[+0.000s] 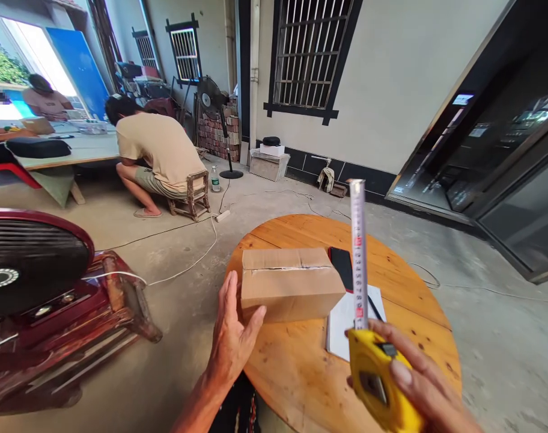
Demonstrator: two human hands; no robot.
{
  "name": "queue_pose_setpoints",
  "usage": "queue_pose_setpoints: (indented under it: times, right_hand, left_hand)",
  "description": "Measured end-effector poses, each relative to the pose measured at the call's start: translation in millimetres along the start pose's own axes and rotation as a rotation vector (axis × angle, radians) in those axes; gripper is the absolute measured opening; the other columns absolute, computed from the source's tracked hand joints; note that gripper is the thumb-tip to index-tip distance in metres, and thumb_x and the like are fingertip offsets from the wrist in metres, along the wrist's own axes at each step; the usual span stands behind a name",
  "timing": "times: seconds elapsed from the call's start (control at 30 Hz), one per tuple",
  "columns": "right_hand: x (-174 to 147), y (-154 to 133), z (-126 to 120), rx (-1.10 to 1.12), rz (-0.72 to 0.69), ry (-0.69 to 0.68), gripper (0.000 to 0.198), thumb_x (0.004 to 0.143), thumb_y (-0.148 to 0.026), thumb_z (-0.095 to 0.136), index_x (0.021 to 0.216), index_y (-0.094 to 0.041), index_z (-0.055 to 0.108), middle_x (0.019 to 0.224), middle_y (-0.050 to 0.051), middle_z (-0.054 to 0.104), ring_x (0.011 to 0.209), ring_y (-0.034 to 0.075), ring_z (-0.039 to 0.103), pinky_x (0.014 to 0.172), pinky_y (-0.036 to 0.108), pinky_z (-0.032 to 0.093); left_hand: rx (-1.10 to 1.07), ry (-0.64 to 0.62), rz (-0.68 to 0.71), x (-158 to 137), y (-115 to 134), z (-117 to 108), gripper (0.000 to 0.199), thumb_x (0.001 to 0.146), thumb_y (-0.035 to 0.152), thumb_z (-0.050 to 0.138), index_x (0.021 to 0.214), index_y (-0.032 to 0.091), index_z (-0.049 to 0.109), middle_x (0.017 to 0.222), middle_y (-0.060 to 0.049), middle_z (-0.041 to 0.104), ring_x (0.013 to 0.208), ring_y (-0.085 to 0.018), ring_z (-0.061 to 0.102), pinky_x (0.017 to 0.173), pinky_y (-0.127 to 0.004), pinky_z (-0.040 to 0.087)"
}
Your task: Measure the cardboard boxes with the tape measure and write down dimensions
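A closed brown cardboard box (292,285) rests on a round wooden table (301,373). My left hand (233,331) is at the box's near left corner, thumb spread from the straight fingers; whether it touches the cardboard I cannot tell. In my right hand (418,373) is a yellow tape measure (377,379), its metal blade (359,258) drawn out and pointing up above the table. Behind the blade lie white paper (339,331), a dark pen (377,308) and a black phone-like object (341,264) with a red edge, all partly hidden.
A dark red fan (35,258) by a wooden stool stands at the left. Beyond it, a person (159,144) bends forward on a small chair beside a long table (94,147), where other people sit. Cords (184,276) run over the concrete floor. A standing fan (224,132) is farther back.
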State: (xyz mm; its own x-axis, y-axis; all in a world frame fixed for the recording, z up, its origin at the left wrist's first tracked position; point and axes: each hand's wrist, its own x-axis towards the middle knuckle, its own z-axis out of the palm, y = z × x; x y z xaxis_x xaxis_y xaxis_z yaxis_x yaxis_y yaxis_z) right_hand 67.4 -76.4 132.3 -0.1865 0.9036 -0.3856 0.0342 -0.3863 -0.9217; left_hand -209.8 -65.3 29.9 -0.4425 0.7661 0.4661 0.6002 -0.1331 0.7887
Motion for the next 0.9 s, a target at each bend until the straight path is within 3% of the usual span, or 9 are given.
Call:
queue_pose_setpoints:
  times: [0.1,0.23,0.3,0.43,0.57,0.63,0.7,0.8,0.9]
  right_hand:
    - [31.0,1.8,-10.2,-0.044,-0.182,0.072,0.067,0.076,-0.06,0.065,0.13,-0.026,0.049,0.121,0.01,0.065,0.093,0.028,0.068,0.076,0.037,0.056]
    - [58.7,0.5,-2.1,-0.056,-0.217,-0.028,0.055,0.082,-0.056,0.061,0.125,-0.022,0.051,0.091,0.005,0.069,0.073,0.021,0.067,0.051,0.026,0.051]
    - [63.2,-7.6,6.2,-0.003,-0.245,-0.079,0.051,0.084,-0.054,0.06,0.123,-0.022,0.05,0.082,0.003,0.067,0.068,0.02,0.066,0.045,0.023,0.047]
    - [78.8,-34.1,20.4,0.066,-0.303,-0.118,0.046,0.085,-0.051,0.059,0.119,-0.021,0.052,0.085,0.004,0.066,0.067,0.021,0.069,0.039,0.022,0.046]
    - [102.0,-49.5,33.3,0.041,-0.297,-0.139,0.044,0.087,-0.051,0.058,0.117,-0.019,0.055,0.08,0.003,0.064,0.068,0.021,0.069,0.036,0.02,0.045]
    - [100.5,-49.5,38.8,0.036,-0.281,-0.128,0.045,0.086,-0.052,0.058,0.118,-0.02,0.054,0.083,0.003,0.065,0.068,0.02,0.069,0.035,0.018,0.045]
    - [86.6,-44.2,43.0,0.037,-0.24,-0.149,0.048,0.085,-0.053,0.06,0.119,-0.02,0.054,0.091,0.006,0.068,0.067,0.019,0.07,0.035,0.019,0.046]
    - [57.7,-25.0,46.7,0.035,-0.073,-0.224,0.054,0.082,-0.061,0.059,0.117,-0.021,0.054,0.102,0.01,0.068,0.065,0.021,0.07,0.034,0.021,0.047]
    - [42.4,7.3,49.4,0.001,0.098,-0.263,0.065,0.074,-0.073,0.058,0.11,-0.019,0.058,0.092,0.011,0.071,0.062,0.023,0.07,0.041,0.027,0.052]
  left_hand:
    - [-0.061,-0.077,-0.114,-7.8,-8.9,4.9,0.073,0.087,0.042,0.056,0.149,0.018,0.026,0.146,-0.017,0.043,0.131,-0.029,0.047,0.102,-0.042,0.045]
    - [-0.088,-0.176,-0.167,-3.8,-12.9,1.3,0.053,0.091,0.047,0.047,0.134,0.017,0.049,0.123,-0.014,0.064,0.117,-0.028,0.058,0.095,-0.041,0.049]
    - [-0.059,-0.178,-0.189,4.4,-10.7,-6.7,0.053,0.091,0.049,0.046,0.134,0.019,0.049,0.121,-0.013,0.064,0.114,-0.027,0.06,0.094,-0.042,0.049]
    - [0.037,-0.13,-0.201,23.7,-3.9,-22.0,0.054,0.092,0.052,0.041,0.134,0.019,0.049,0.126,-0.012,0.061,0.112,-0.027,0.06,0.093,-0.042,0.049]
    - [0.089,-0.173,-0.177,28.6,-1.6,-21.4,0.056,0.093,0.051,0.039,0.134,0.013,0.05,0.116,-0.014,0.063,0.101,-0.026,0.063,0.088,-0.041,0.051]
    - [0.088,-0.18,-0.127,23.8,-2.7,-19.5,0.055,0.094,0.048,0.04,0.137,0.013,0.047,0.12,-0.014,0.06,0.105,-0.025,0.062,0.091,-0.042,0.051]
    - [0.091,-0.168,-0.019,17.3,-4.4,-19.8,0.056,0.093,0.044,0.044,0.141,0.016,0.041,0.134,-0.015,0.051,0.123,-0.027,0.053,0.102,-0.044,0.045]
    - [0.086,-0.238,0.151,10.0,-6.6,-23.0,0.063,0.088,0.04,0.056,0.145,0.023,0.037,0.152,-0.013,0.032,0.139,-0.03,0.035,0.111,-0.047,0.036]
    - [0.076,-0.327,0.237,7.6,-8.4,-23.3,0.06,0.085,0.036,0.061,0.141,0.026,0.043,0.156,-0.011,0.026,0.139,-0.032,0.035,0.11,-0.047,0.037]
